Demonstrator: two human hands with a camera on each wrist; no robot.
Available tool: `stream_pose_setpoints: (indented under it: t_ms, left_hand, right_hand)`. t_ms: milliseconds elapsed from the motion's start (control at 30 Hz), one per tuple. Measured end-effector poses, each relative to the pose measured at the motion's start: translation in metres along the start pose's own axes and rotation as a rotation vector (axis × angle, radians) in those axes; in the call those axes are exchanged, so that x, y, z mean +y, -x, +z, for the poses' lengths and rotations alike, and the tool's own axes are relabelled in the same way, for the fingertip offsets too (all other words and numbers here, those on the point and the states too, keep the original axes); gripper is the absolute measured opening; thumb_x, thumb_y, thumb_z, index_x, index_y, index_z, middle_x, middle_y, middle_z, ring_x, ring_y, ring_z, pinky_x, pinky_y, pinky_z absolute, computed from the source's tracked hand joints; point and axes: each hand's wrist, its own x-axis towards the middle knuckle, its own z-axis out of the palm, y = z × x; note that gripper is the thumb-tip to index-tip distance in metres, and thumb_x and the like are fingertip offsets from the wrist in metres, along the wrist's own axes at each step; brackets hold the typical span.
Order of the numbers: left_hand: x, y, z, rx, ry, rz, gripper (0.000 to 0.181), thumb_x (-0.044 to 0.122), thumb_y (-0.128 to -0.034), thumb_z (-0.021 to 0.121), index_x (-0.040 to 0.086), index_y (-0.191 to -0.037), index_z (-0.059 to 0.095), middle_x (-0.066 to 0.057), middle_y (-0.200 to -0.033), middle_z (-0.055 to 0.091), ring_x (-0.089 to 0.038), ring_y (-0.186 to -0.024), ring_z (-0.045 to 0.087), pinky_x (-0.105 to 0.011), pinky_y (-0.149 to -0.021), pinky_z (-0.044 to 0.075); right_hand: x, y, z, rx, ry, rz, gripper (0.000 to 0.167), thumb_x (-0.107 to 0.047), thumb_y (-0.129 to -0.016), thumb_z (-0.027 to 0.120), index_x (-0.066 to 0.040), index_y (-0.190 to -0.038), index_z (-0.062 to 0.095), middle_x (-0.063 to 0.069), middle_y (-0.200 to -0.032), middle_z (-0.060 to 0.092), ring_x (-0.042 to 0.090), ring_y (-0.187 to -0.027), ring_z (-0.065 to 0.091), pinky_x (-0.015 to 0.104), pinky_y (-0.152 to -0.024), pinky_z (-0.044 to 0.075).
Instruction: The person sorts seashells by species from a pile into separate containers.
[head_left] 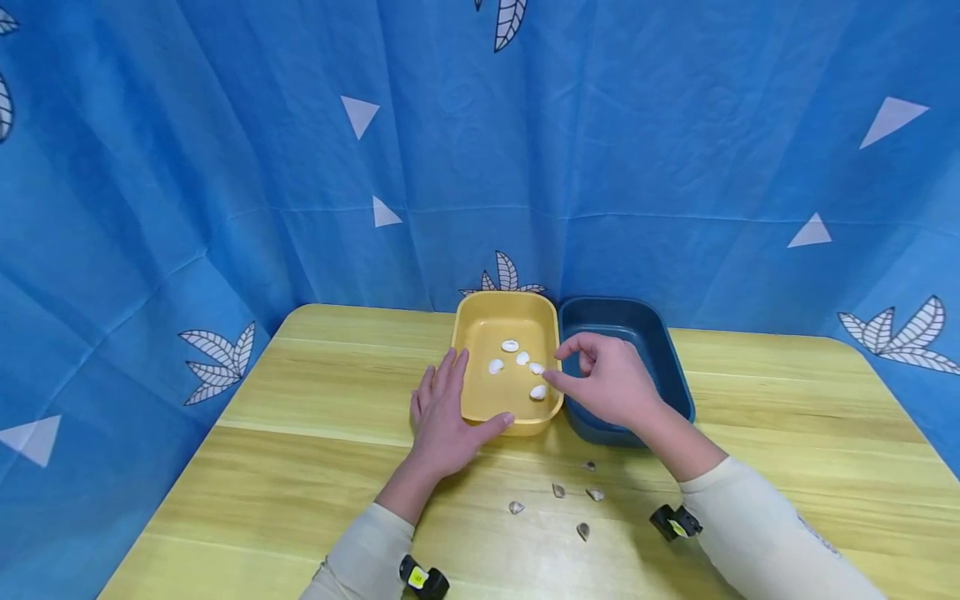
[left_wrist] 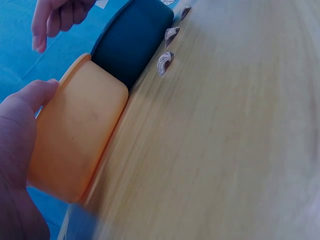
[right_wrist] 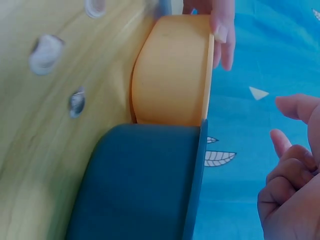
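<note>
My left hand (head_left: 442, 425) rests on the near left corner of a yellow tray (head_left: 480, 312), its fingers stretched along the left side and the thumb on the front rim. In the tray lie several small white shells (head_left: 510, 346). Over the tray's right edge hovers my right hand (head_left: 611, 379), with thumb and index finger apart and the other fingers curled in. Nothing shows between that thumb and index finger in the right wrist view. A white shell (head_left: 536, 367) lies just left of its fingertips in the head view.
A dark blue tray (head_left: 678, 379) stands against the yellow tray's right side, partly covered by my right arm. Several brownish shells (head_left: 558, 491) are scattered on the wooden table (head_left: 300, 483) in front. A blue patterned curtain (head_left: 465, 150) hangs behind the table.
</note>
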Motion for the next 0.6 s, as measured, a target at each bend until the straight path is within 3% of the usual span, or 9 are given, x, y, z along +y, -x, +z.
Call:
stream_pose_setpoints:
  t_ms: [367,600]
  left_hand:
    - [-0.001,0.001,0.0,0.025,0.007,0.014,0.109,0.069,-0.0773,0.07,0.024,-0.161,0.017,0.001,-0.166,0.012,-0.041,-0.146,0.009,-0.063,-0.111,0.006]
    - [-0.002,0.0,0.001,0.017,-0.003,0.008,0.11,0.071,-0.0768,0.069,0.025,-0.161,0.017,0.004,-0.166,0.009,-0.039,-0.147,0.008,-0.061,-0.112,0.004]
  right_hand:
    - [0.003,0.034,-0.013,0.008,0.022,-0.043,0.024,-0.032,-0.082,0.084,-0.015,-0.093,0.07,-0.006,-0.056,0.033,0.014,-0.047,0.035,0.031,-0.049,0.031]
    - [0.011,0.057,-0.015,0.027,0.01,-0.068,0.022,-0.03,-0.081,0.085,-0.015,-0.092,0.071,-0.011,-0.056,0.03,0.008,-0.047,0.03,0.029,-0.055,0.038]
